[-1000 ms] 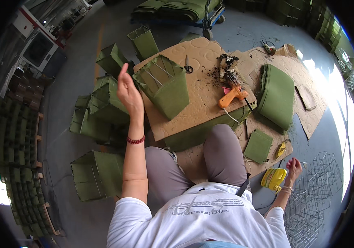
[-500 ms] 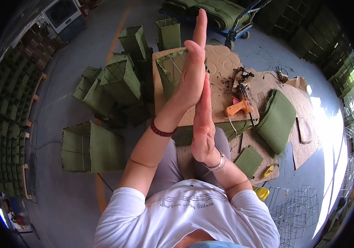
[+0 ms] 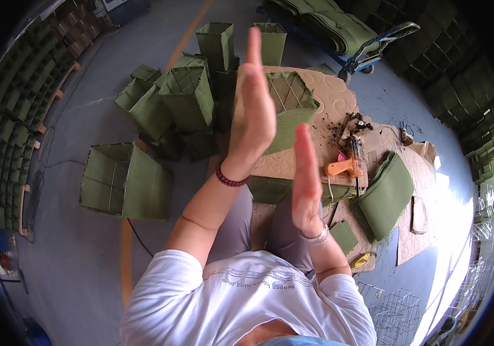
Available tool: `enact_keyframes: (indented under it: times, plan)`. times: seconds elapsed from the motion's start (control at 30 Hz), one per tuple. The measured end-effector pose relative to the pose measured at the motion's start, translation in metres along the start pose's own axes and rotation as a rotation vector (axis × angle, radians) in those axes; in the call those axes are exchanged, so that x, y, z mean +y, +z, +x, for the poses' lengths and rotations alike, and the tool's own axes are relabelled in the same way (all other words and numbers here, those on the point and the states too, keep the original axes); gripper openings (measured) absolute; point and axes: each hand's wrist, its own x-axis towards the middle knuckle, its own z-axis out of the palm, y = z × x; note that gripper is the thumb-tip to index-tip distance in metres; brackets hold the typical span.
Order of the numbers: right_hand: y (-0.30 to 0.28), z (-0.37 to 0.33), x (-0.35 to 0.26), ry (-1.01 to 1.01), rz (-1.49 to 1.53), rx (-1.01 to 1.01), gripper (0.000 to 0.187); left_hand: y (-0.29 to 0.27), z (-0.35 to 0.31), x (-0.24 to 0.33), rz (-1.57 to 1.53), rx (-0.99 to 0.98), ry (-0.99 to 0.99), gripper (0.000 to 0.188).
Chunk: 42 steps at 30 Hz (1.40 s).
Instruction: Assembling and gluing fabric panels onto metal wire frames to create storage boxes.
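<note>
My left hand (image 3: pixel 257 109) is held up in front of me, palm inward, with straight fingers and nothing in it. Lower and to its right, my right hand (image 3: pixel 306 187) is also stretched flat and holds nothing. A gap separates the two palms. Beyond them, a green fabric box with a wire frame (image 3: pixel 290 124) lies on a cardboard-topped work surface (image 3: pixel 330 95); my left hand partly overlaps its edge. An orange glue gun (image 3: pixel 344 168) lies on the cardboard to the right of my right hand, near a dark, glue-smeared clump (image 3: pixel 355 127).
Several green fabric boxes (image 3: pixel 186 95) stand on the floor at left, with another box (image 3: pixel 149 184) nearer me. Folded green fabric (image 3: pixel 385 199) lies at right, wire frames (image 3: pixel 397 314) at lower right. A blue cart (image 3: pixel 353 60) carries green sheets at the back.
My hands were pressed together or overlapping and have moved apart, left hand to the left and right hand to the right. The whole view has also shifted somewhat.
</note>
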Motion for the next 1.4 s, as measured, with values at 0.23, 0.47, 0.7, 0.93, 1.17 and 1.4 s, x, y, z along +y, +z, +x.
enact_keyframes:
  times: [0.23, 0.47, 0.7, 0.93, 1.17, 1.4]
  plan:
    - [-0.154, 0.117, 0.061, 0.065, -0.605, -0.04, 0.079, -0.058, -0.089, -0.098, 0.029, 0.221, -0.586, 0.09]
    - [-0.13, 0.078, 0.098, 0.148, -0.532, -0.103, 0.079, -0.055, -0.066, -0.131, -0.037, 0.205, -0.649, 0.091]
    - [-0.144, 0.048, 0.048, -0.32, -1.092, -0.179, 0.048, -0.079, -0.083, -0.097, 0.507, 0.274, -0.097, 0.045]
    - [-0.13, 0.063, 0.057, -0.706, -1.562, -0.848, 0.05, -0.083, -0.103, -0.101, 0.986, -0.592, 0.527, 0.029]
    - [-0.12, 0.087, 0.069, -0.791, -1.658, -0.809, 0.05, -0.082, -0.083, -0.105, 1.081, -0.545, 0.576, 0.033]
    - [-0.111, 0.096, 0.071, -0.808, -1.65, -0.714, 0.046, -0.08, -0.073, -0.111, 1.048, -0.494, 0.555, 0.034]
